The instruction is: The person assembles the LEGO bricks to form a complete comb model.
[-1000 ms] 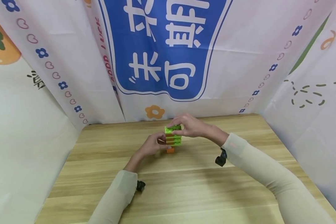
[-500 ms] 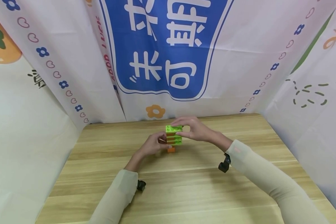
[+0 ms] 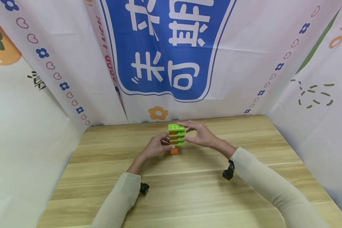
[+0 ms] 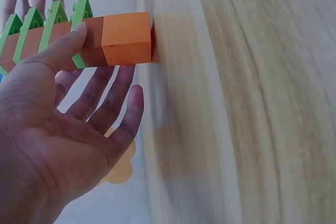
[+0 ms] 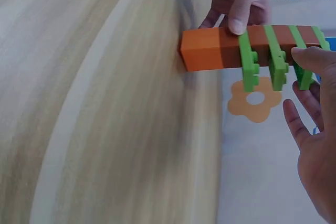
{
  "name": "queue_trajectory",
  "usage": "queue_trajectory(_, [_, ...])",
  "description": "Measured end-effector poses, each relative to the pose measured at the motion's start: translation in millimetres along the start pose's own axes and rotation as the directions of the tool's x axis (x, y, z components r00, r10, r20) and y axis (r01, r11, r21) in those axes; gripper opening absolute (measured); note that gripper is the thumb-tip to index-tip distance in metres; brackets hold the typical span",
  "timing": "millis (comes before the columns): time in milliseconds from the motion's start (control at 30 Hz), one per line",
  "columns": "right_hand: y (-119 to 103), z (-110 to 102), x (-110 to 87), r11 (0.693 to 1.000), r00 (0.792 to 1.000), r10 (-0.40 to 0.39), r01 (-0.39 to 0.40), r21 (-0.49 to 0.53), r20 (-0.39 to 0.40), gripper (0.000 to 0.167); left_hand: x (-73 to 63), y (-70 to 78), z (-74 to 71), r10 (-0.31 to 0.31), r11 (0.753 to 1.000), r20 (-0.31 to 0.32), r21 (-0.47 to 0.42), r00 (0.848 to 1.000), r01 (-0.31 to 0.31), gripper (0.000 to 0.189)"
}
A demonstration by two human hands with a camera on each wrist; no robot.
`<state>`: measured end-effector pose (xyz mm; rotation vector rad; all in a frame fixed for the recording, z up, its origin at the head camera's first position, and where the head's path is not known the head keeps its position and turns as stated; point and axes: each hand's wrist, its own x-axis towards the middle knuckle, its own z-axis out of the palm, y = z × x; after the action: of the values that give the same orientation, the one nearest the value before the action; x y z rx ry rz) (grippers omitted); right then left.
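Note:
A toy-brick tower [image 3: 173, 138] stands upright near the table's back edge. Its lowest brick is orange [image 4: 126, 38]; above it brown bricks [image 5: 283, 35] alternate with green studded plates [image 5: 249, 61], whose ends jut out to the right. From the left side, my left hand [image 3: 155, 147] pinches the lower part, its thumb across a brown brick and its fingers behind. My right hand [image 3: 200, 134] is at the tower's right side, thumb [image 5: 307, 56] against the upper plates and bricks, index finger along the top plate. Part of its contact is hidden.
The wood-grain table [image 3: 171, 190] spreads out in front of the tower. A white printed cloth [image 3: 228, 69] with a blue panel hangs close behind, and more cloth [image 3: 307, 126] walls the sides. Small black cameras [image 3: 228, 171] sit on both wrists.
My right hand has slid from over the top plate to the tower's right side, uncovering the top studs. The left hand has kept its hold low on the tower.

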<state>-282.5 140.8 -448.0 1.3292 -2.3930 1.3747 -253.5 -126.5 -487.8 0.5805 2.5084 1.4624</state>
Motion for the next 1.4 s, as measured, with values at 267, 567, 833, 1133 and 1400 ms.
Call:
queue_trajectory(267, [7, 6, 2.8, 0.995, 0.998, 0.069, -0.069, 0.072, -0.002, 0.085, 3.9, 1.1, -0.1, -0.004, 1.000, -0.017, -0.030, 1.000, 0.003, 0.045])
queue_trajectory(567, [20, 8, 8.5, 0.972, 0.984, 0.176, -0.177, 0.157, 0.015, 0.093, 6.4, 0.6, 0.9, 0.033, 0.999, -0.022, -0.040, 0.999, -0.034, 0.058])
queue_trajectory(833, [27, 3, 18.0, 0.954, 0.973, 0.226, -0.232, 0.190, 0.056, 0.092, 11.2, 1.4, 3.3, 0.023, 0.992, -0.044, -0.127, 0.999, -0.029, 0.076])
queue_trajectory(1133, [39, 0, 25.4, 0.926, 0.950, 0.297, -0.311, 0.213, 0.096, 0.093, 17.7, 1.7, 4.6, -0.042, 0.987, -0.087, -0.160, 0.995, 0.027, 0.092])
queue_trajectory(1400, [51, 3, 26.0, 0.884, 0.915, 0.377, -0.401, 0.240, 0.142, 0.089, 19.7, -1.5, 3.0, -0.080, 0.980, -0.051, -0.186, 0.996, 0.069, 0.094])
